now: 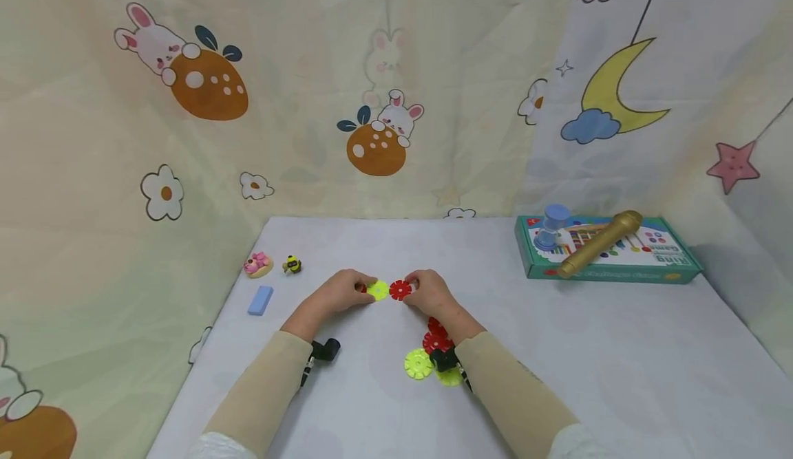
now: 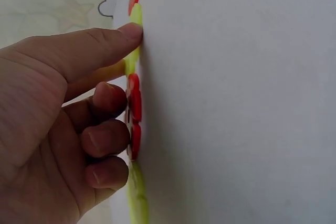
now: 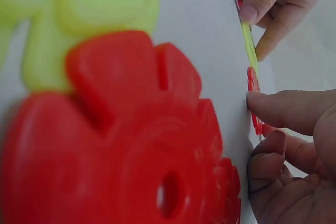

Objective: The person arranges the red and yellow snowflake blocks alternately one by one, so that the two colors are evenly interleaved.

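My left hand (image 1: 343, 290) pinches a yellow notched plastic disc (image 1: 378, 290) between thumb and fingers. Facing it, my right hand (image 1: 432, 294) pinches a red notched disc (image 1: 400, 290), its edge right at the yellow one's edge. Behind the yellow disc, the left wrist view shows another red disc (image 2: 135, 114) under the curled fingers and a second yellow disc (image 2: 138, 198) below, all edge-on in one line. Beside my right wrist lie loose red discs (image 1: 436, 342) and yellow discs (image 1: 418, 364), partly hidden by the wrist camera.
Toward the left edge of the white table are a pink toy (image 1: 257, 265), a bee figure (image 1: 292, 264) and a blue block (image 1: 260, 301). At the back right, a green box (image 1: 657, 266) carries a blue hourglass (image 1: 551, 228) and a gold microphone (image 1: 601, 244). A printed cloth hangs behind.
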The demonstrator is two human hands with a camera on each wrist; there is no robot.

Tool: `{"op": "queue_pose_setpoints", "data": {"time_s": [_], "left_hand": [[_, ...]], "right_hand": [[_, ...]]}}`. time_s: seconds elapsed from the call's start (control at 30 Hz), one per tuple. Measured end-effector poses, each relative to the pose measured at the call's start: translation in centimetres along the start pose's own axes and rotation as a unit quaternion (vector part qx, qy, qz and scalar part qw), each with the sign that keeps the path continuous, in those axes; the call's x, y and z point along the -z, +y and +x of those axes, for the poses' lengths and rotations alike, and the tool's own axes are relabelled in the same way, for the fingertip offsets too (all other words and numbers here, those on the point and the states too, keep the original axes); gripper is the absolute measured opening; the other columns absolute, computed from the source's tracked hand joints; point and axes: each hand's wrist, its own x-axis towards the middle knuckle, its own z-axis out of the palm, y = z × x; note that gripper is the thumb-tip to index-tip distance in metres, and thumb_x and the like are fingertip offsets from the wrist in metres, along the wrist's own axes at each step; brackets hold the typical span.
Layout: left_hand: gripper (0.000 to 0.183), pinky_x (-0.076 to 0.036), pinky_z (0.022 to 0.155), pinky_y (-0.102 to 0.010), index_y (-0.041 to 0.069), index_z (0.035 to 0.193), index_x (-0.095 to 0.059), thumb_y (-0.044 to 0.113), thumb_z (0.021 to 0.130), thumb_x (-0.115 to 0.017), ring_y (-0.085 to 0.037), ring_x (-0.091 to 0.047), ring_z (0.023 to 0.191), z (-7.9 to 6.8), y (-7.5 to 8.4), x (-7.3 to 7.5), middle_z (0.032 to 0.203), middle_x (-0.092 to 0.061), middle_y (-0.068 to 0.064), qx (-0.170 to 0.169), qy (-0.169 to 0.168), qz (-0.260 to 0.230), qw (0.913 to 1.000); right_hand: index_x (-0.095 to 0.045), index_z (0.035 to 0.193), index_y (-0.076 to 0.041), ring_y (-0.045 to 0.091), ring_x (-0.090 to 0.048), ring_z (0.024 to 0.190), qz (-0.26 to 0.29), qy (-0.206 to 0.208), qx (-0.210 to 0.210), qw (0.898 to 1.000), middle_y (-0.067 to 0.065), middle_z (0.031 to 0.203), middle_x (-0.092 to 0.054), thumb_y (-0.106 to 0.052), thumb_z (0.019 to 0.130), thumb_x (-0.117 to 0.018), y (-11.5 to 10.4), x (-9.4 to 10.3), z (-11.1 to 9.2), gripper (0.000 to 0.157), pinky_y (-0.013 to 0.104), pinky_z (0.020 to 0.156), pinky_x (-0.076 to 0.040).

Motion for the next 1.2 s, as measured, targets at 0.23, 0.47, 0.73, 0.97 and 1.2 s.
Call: {"op": "queue_pose_setpoints", "data": {"time_s": [0.23,0.47,0.73,0.97,1.2], "left_hand": [[0.051,-0.043,0.07,-0.032,0.017,0.126,-0.062,0.034,0.08,-0.075,-0.018,-0.049,0.083,0.6,2.0,0.0,0.085,-0.056,-0.001,-0.019,-0.013,0.023,0.9995],[0.053,-0.041,0.063,-0.03,0.015,0.128,-0.061,0.033,0.08,-0.075,-0.017,-0.049,0.077,1.8,3.8,-1.4,0.078,-0.054,-0.003,-0.054,-0.02,-0.005,0.9983],[0.048,-0.047,0.072,-0.028,0.014,0.125,-0.063,0.031,0.081,-0.074,-0.017,-0.052,0.089,1.8,3.7,-2.7,0.1,-0.062,0.003,-0.046,-0.002,-0.03,0.9985],[0.046,-0.044,0.07,-0.03,0.016,0.124,-0.064,0.031,0.082,-0.074,-0.018,-0.05,0.087,1.8,3.7,-2.7,0.093,-0.058,0.004,-0.046,0.003,-0.035,0.9983],[0.045,-0.042,0.069,-0.03,0.019,0.123,-0.065,0.032,0.081,-0.075,-0.017,-0.048,0.086,1.5,3.5,-2.6,0.089,-0.057,0.003,-0.053,0.011,-0.026,0.9982]], "right_hand": [[-0.064,0.115,-0.014,0.022,-0.049,0.096,0.004,-0.003,-0.002,1.0,0.005,0.107,-0.054,-0.018,0.077,-0.079,0.1,0.3,0.0,0.041,0.035,0.08,-0.048],[-0.065,0.113,-0.014,0.022,-0.048,0.093,0.018,0.006,0.006,1.0,0.005,0.102,-0.053,-0.017,0.077,-0.079,0.4,0.4,0.0,0.039,0.035,0.077,-0.046],[-0.062,0.118,-0.013,0.021,-0.048,0.086,0.01,-0.018,0.033,0.999,0.004,0.094,-0.052,-0.019,0.078,-0.077,0.7,0.9,0.0,0.042,0.03,0.067,-0.044],[-0.06,0.119,-0.014,0.02,-0.051,0.072,0.047,-0.057,0.07,0.995,0.005,0.088,-0.052,-0.02,0.081,-0.074,1.4,3.0,-2.4,0.041,0.028,0.057,-0.043],[-0.063,0.116,-0.012,0.018,-0.052,0.072,0.053,-0.127,0.149,0.979,0.002,0.083,-0.054,-0.023,0.083,-0.073,2.2,4.1,-6.9,0.036,0.027,0.056,-0.044]]}}
